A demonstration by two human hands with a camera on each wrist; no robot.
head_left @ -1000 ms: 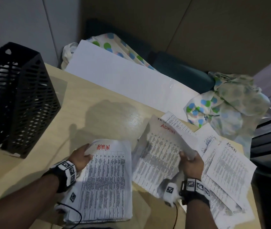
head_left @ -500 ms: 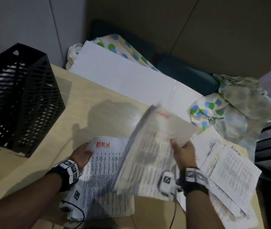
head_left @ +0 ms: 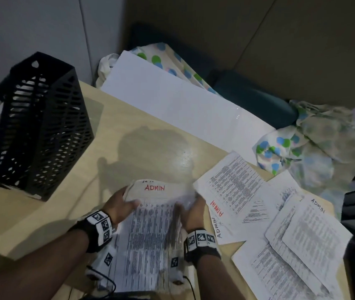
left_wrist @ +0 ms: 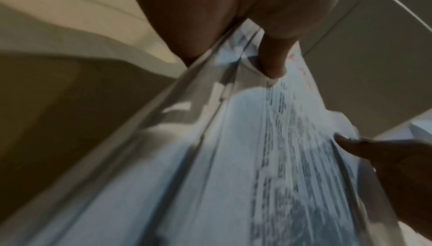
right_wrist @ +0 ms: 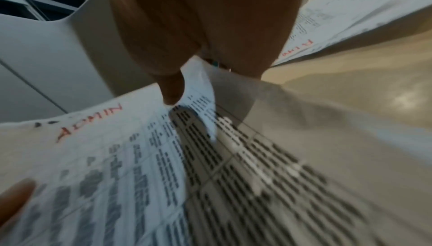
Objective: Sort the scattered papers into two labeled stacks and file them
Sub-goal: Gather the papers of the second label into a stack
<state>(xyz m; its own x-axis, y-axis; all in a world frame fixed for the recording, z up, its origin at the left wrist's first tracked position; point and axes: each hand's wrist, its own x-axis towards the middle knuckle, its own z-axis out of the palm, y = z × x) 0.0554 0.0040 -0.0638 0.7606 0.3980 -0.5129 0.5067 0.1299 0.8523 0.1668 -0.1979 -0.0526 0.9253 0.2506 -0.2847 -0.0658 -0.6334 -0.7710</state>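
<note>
A stack of printed sheets (head_left: 150,239) with ADMIN in red on top lies at the desk's near edge. My left hand (head_left: 128,202) grips its upper left corner, thumb (left_wrist: 275,61) on top. My right hand (head_left: 187,207) pinches the top sheet's upper right corner, which curls up under the thumb (right_wrist: 173,91). The red ADMIN label (right_wrist: 88,122) shows on that sheet in the right wrist view. More scattered papers (head_left: 237,191) marked ADMIN lie overlapping to the right. A black mesh file holder (head_left: 40,122) stands at the left of the desk.
A large white board (head_left: 172,105) leans at the desk's far edge. Spotted cloth (head_left: 302,148) is bunched at the back right, over the desk's corner. Bare wooden desk (head_left: 139,152) lies between the holder and the papers. Wrist camera cables hang off the near edge.
My right hand carried an ADMIN sheet leftward from the scattered papers and laid it on the stack. The left hand stayed at the stack's upper left corner.
</note>
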